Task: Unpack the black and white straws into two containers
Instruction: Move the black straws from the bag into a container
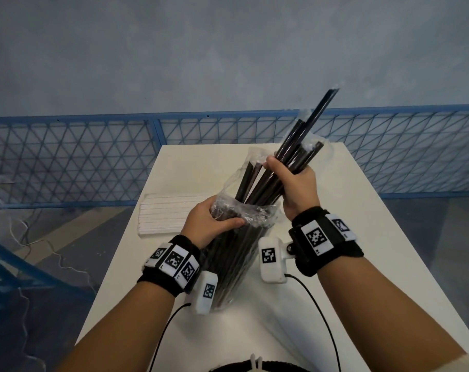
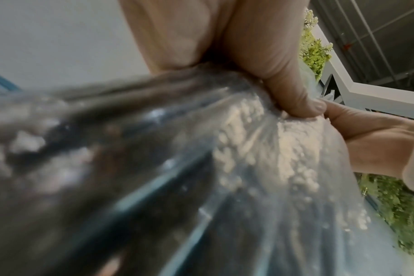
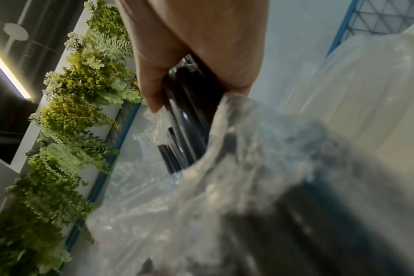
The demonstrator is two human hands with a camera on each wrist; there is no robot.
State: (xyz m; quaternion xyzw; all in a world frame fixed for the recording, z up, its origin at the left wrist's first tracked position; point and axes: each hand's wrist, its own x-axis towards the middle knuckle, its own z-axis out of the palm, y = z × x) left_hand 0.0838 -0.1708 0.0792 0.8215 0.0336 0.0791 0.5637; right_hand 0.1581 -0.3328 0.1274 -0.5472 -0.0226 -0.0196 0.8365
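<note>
A clear plastic bag [image 1: 234, 267] full of black straws stands tilted on the white table [image 1: 348, 210]. My left hand [image 1: 211, 222] grips the bag around its middle, seen close in the left wrist view [image 2: 284, 78]. My right hand [image 1: 295, 181] is closed round a bunch of black straws [image 1: 305, 135] that stick out of the bag's open top, pointing up and to the right. In the right wrist view the black straws [image 3: 189, 119] run under my fingers above the crumpled bag [image 3: 248, 168]. A pack of white straws [image 1: 166, 216] lies flat on the table's left side.
The table is narrow, with its left edge close to the white pack. Behind it runs a blue mesh fence [image 1: 93, 157] before a grey wall. Cables [image 1: 321, 318] trail from my wrist cameras over the near table. No containers are in view.
</note>
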